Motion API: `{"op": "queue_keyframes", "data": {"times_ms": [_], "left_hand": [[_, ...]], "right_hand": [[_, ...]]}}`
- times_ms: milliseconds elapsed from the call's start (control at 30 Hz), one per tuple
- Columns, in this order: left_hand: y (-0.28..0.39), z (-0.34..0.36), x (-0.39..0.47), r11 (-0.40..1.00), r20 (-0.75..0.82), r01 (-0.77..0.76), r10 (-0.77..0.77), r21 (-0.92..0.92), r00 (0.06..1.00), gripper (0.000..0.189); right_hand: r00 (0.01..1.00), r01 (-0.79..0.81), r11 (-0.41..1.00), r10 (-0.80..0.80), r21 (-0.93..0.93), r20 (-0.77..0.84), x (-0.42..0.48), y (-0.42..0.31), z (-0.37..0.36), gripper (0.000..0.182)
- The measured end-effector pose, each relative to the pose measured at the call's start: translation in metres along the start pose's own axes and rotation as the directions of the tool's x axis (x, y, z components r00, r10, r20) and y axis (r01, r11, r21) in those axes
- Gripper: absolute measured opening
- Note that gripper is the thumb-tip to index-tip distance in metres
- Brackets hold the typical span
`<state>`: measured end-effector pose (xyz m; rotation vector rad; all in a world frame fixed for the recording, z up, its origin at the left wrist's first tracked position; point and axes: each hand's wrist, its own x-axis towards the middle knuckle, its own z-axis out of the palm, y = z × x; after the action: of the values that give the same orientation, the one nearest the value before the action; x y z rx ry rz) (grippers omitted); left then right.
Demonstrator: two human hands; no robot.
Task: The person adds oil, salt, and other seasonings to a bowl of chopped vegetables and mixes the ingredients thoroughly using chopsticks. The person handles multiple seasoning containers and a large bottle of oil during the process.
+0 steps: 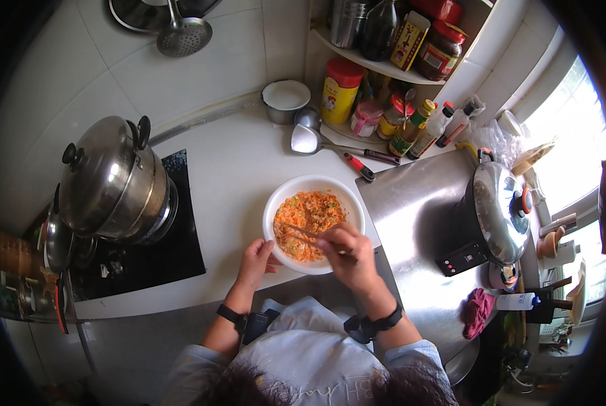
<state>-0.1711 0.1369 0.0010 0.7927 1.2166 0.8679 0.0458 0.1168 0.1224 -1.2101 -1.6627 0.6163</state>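
A white bowl (356, 215) stands on the pale counter in front of me, near its front edge. Inside is an orange shredded mixture (308, 210) with green bits, perhaps carrot. My left hand (256, 261) grips the bowl's rim at the lower left, thumb on top. Over the bowl's lower right side, my right hand (347, 251) holds chopsticks (298, 230), whose tips reach into the mixture on the left. The lower right part of the mixture is hidden behind my right hand.
A steel steamer pot (115, 177) sits on the black cooktop (181, 243) at left. Behind the bowl lie a wok spatula (308, 141) and a red-and-black-handled tool (359, 166). Bottles (427, 133) stand by the corner shelf (384, 71). An electric pot (485, 218) occupies the steel counter at right.
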Motion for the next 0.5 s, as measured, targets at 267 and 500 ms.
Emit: {"op": "queue_keyframes", "data": {"times_ms": [267, 500], "left_hand": [[0.007, 0.005, -0.001, 0.999, -0.021, 0.028, -0.028, 0.016, 0.999, 0.021], [0.003, 0.004, 0.000, 0.999, -0.011, 0.045, -0.045, 0.018, 0.999, 0.020]], "right_hand": [[0.989, -0.007, 0.977, -0.025, -0.213, -0.144, -0.001, 0.048, -0.002, 0.009], [0.920, -0.220, 0.975, 0.201, -0.018, -0.337, 0.007, 0.050, -0.047, 0.006]]}}
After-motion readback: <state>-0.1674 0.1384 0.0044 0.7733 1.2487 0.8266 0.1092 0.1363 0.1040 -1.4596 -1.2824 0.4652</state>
